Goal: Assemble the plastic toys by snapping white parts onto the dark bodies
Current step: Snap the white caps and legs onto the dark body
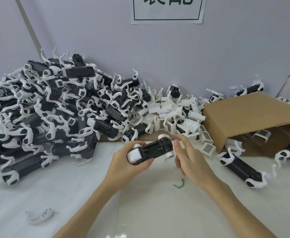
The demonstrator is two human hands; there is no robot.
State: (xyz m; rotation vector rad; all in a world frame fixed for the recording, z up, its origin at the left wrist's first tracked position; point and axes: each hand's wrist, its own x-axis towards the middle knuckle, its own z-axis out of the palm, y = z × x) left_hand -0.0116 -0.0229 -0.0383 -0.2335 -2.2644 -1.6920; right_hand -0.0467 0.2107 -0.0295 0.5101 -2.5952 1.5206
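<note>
My left hand grips a dark toy body above the middle of the table, with its battery bay facing up and white parts at both ends. My right hand hovers just right of the body with its fingers loosely spread and nothing in it; it is blurred. A heap of loose white parts lies behind the hands by the wall. A big pile of dark bodies with white parts fills the left of the table.
A tipped cardboard box lies open at the right with toy bodies spilling out. One dark body with white legs rests in front of it. A single white part lies near the front left. A green wire scrap sits under my right wrist.
</note>
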